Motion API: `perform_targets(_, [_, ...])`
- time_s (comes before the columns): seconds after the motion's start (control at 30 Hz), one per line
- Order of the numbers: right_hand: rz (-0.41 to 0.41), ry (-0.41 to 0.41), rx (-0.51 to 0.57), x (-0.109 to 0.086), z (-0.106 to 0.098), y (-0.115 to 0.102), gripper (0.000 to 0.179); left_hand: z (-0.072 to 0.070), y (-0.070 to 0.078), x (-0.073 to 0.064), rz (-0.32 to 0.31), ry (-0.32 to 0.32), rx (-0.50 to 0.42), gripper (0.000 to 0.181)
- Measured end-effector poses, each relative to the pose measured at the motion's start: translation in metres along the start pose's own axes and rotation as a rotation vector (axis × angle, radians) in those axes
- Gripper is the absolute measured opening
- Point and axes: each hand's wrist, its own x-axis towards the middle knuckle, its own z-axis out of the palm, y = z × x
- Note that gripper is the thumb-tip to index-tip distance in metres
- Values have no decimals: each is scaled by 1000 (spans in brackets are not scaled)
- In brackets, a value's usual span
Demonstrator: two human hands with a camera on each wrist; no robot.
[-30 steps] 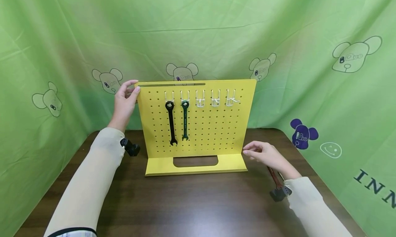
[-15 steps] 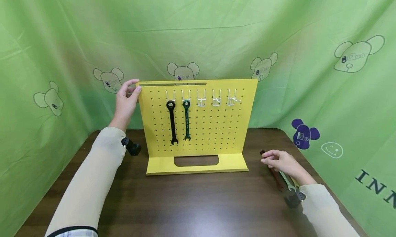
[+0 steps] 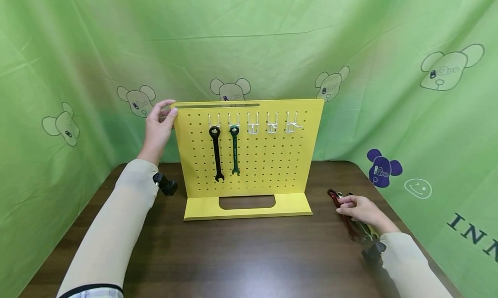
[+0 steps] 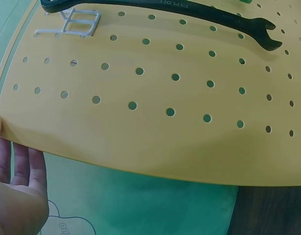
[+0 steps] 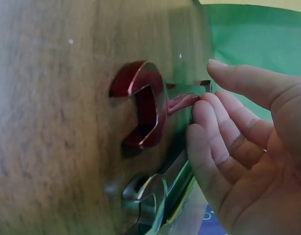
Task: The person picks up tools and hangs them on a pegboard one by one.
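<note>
Hanging right over some loose wrenches, the right hand [image 3: 362, 212] pokes out of a cream sleeve [image 3: 410, 261] with a little black camera [image 3: 373, 251] at the wrist. Thumb sits a bit apart from the fingers, so it's a loose, smallish gap rather than a grip. The red combination wrench [image 5: 159, 98] is right at those fingertips; can't honestly tell if they're touching it. Its open end is back toward the wrist, and its ring end sticks out past the fingertips. Partly hidden under the same hand, next to the red one, there's a pale green wrench [image 3: 365, 232] and then a yellow wrench [image 3: 374, 233]. All of that's on a dark wood-look table [image 3: 249, 254].

Farther out, off to that hand's left, stands a yellow pegboard [image 3: 260, 159]. The left hand [image 3: 156, 127] pinches its top corner, thumb in front, fingers behind. Just inward from that hand, a black ratcheting wrench [image 3: 217, 155] and a dark green ratcheting wrench [image 3: 235, 153] hang from white wire hooks [image 3: 253, 127], three more hooks beyond them. Way behind both hands is a green curtain [image 3: 249, 43] with cartoon animal heads.
</note>
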Motion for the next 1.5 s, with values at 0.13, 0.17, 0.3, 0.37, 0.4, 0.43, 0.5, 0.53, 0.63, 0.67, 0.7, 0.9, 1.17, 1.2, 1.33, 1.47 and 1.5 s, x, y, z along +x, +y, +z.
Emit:
perform_targets(0.13, [13, 15, -29, 3, -1, 5, 51, 0, 0, 0, -1, 4, -1, 32])
perform_targets(0.17, [15, 19, -41, 3, -1, 6, 51, 0, 0, 0, -2, 6, 0, 32])
perform_targets(0.3, [25, 48, -92, 7, 0, 7, 50, 0, 0, 1, -3, 11, -5, 32])
perform_targets(0.37, [28, 64, -115, 8, 0, 7, 48, 1, 0, 1, -1, 10, -5, 32])
perform_targets(0.4, [32, 70, -125, 9, 0, 7, 48, 1, 0, 0, -1, 8, -6, 32])
perform_targets(0.43, [40, 77, -131, 9, 1, 7, 46, 1, 0, 0, 0, 6, -6, 32])
perform_targets(0.5, [58, 92, -137, 10, 1, 8, 45, 2, 0, 0, 1, 1, -5, 33])
perform_targets(0.53, [64, 96, -140, 11, 1, 8, 44, 2, 0, 0, 1, -1, -4, 33])
perform_targets(0.63, [82, 114, -137, 13, 2, 9, 41, 1, 0, -1, -2, 2, -8, 33])
perform_targets(0.67, [86, 119, -136, 13, 2, 9, 41, 1, -1, -1, -3, 5, -8, 33])
perform_targets(0.7, [94, 126, -136, 14, 3, 9, 39, 1, -1, -1, -3, 9, -7, 32])
perform_targets(0.9, [93, 152, -164, 17, 6, 12, 32, 1, -4, 1, 15, 19, 1, 32])
perform_targets(1.17, [94, 198, -184, 18, 10, 9, 26, 1, -3, 2, 7, 22, 6, 32])
perform_targets(1.2, [96, 199, -187, 18, 11, 9, 26, 2, -3, 2, 7, 22, 6, 33])
perform_targets(1.33, [112, 206, -195, 18, 13, 8, 23, 2, -2, 2, 7, 22, 4, 34])
perform_targets(1.47, [113, 214, -205, 18, 14, 9, 23, 2, -2, 2, 4, 21, 2, 33])
perform_targets(1.5, [113, 216, -206, 18, 14, 9, 23, 2, -2, 1, 4, 21, 3, 33])
